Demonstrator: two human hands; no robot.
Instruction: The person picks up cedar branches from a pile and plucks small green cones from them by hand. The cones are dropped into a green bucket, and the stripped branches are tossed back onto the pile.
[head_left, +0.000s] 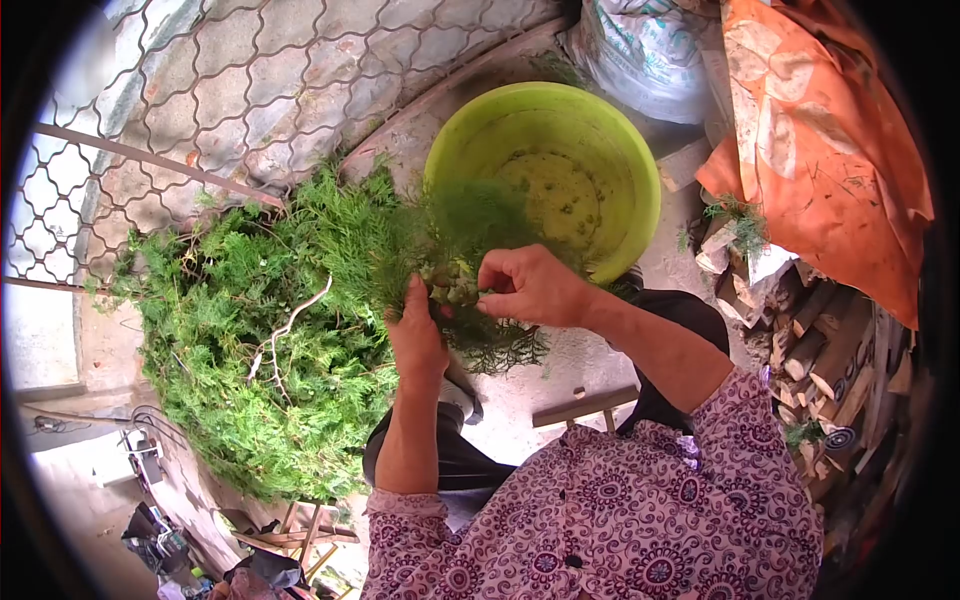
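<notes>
My left hand [416, 335] is closed around a leafy evergreen branch [395, 260], thumb upward. Pale green cones [458, 288] cluster on this branch between my two hands. At the right side of that cluster my right hand [530, 287] is pinched, its fingertips pressed together; what they hold is too small to make out. Some of the foliage near the tub is blurred. Just beyond my hands stands a yellow-green plastic tub [640, 190], with small bits scattered on its bottom. Its near-left rim is partly covered by the foliage.
A large heap of cut evergreen branches [250, 350] lies to the left, with a bare stick [295, 322] on it. A wire fence [290, 90] runs behind. At right are stacked firewood [830, 340], an orange cloth [820, 170] and a white sack [645, 60].
</notes>
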